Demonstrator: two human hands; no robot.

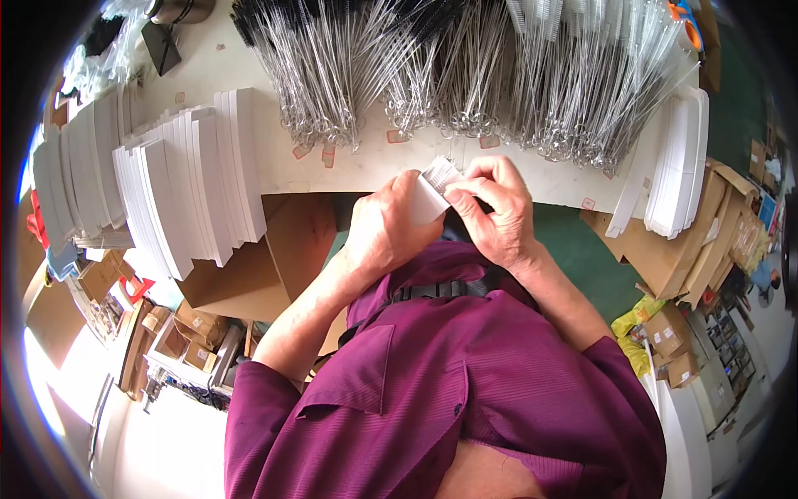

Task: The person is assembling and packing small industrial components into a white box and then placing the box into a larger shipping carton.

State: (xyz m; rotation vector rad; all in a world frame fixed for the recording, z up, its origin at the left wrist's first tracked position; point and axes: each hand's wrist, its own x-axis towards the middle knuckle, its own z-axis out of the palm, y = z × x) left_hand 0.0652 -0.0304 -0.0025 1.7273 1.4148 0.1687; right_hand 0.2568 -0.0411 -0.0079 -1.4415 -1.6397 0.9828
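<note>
My left hand (pixel 385 220) is closed around a narrow white box (pixel 427 201), held in front of my waist near the table's front edge. Out of the box's far end show the thin wire brushes (pixel 441 172) with pale bristles. At that end my right hand (pixel 501 209) has thumb and fingers pinched together, touching the box mouth. What lies between those fingertips is too small to tell. Beyond my hands, bundles of long wire brushes (pixel 478 79) lie on the table, their ring ends toward me.
Upright white flat boxes (pixel 187 179) stand in rows at the table's left; more white boxes (pixel 677 162) are stacked at its right end. Open cardboard cartons (pixel 237 283) are below the left edge, and cardboard (pixel 657 241) leans on the right. A metal cup (pixel 179 10) stands far left.
</note>
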